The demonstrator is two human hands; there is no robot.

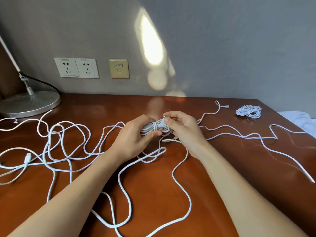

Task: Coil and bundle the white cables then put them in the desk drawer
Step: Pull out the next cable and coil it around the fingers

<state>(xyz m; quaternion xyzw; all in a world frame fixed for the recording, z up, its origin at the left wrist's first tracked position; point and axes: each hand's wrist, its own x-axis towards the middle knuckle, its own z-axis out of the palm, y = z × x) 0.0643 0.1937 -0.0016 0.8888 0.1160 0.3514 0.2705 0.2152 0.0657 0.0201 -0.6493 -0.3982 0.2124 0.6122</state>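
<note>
Centre frame, our left hand (135, 135) grips the coil (153, 128) so loops cannot spring; our right hand (184, 127) pinches its plug end (164, 117).

left bare hand (135, 136): centre frame, back to camera, fingers curled round white coiled cable bundle (153, 128), thumb along its near side | right bare hand (185, 129): just right of centre, thumb and forefinger pinching the bundle's cable end | forearms: bare, rising from lower corners, converging mid-frame
</note>
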